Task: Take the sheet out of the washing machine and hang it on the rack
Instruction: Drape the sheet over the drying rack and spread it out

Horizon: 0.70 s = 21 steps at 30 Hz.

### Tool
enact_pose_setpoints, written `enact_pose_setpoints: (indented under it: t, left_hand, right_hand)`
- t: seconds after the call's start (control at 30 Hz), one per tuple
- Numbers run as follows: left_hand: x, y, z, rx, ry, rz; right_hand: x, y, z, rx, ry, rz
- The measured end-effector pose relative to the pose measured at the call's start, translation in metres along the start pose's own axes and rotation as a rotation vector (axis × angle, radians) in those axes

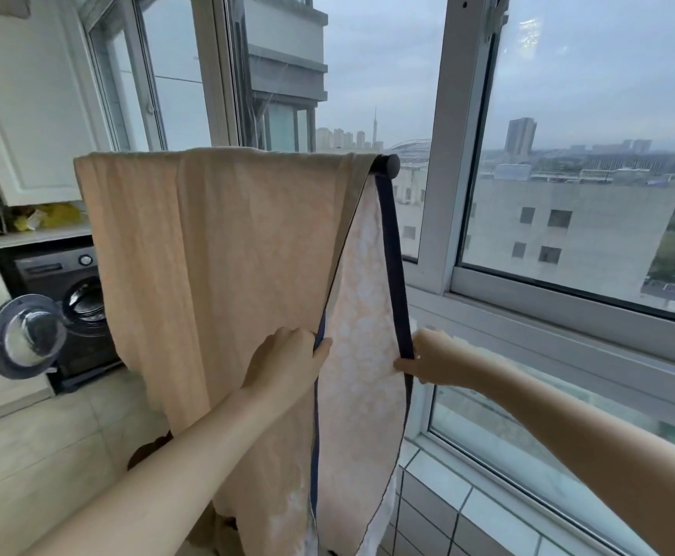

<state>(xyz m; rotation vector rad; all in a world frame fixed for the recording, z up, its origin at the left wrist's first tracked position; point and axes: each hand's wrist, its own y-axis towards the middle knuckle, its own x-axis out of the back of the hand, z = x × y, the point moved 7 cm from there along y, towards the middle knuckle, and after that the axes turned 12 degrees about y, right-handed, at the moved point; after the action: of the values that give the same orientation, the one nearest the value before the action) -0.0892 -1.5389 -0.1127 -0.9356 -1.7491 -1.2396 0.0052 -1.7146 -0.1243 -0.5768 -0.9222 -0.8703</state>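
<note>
A peach sheet (215, 250) with dark blue edging hangs draped over the black rack bar (388, 165) in front of the window. My left hand (287, 365) grips one blue-trimmed edge near the sheet's middle. My right hand (428, 361) pinches the other blue edge on the right, so the paler patterned underside is spread between them. The washing machine (75, 311) stands at the left behind the sheet, with its round door (27, 337) swung open.
A large sliding window (568, 194) with a white frame runs along the right, above a tiled sill wall (448, 507). A white cabinet (35, 114) and a shelf with yellow items (51, 218) sit above the washer. Beige floor tiles (47, 455) lie at lower left.
</note>
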Motion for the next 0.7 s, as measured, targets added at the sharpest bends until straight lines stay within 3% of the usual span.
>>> enact_pose_setpoints:
  t: [0.1, 0.33, 0.7]
  left_hand:
    - [0.007, -0.002, 0.000, 0.009, 0.054, -0.048]
    - [0.046, 0.000, -0.019, -0.090, -0.096, -0.264]
    - [0.027, -0.012, -0.057, -0.276, -0.063, -0.055]
  right_hand:
    - [-0.001, 0.000, 0.010, 0.053, 0.073, -0.052]
    - [0.024, -0.004, 0.054, 0.189, 0.294, -0.263]
    - [0.048, -0.013, 0.056, 0.151, 0.269, -0.287]
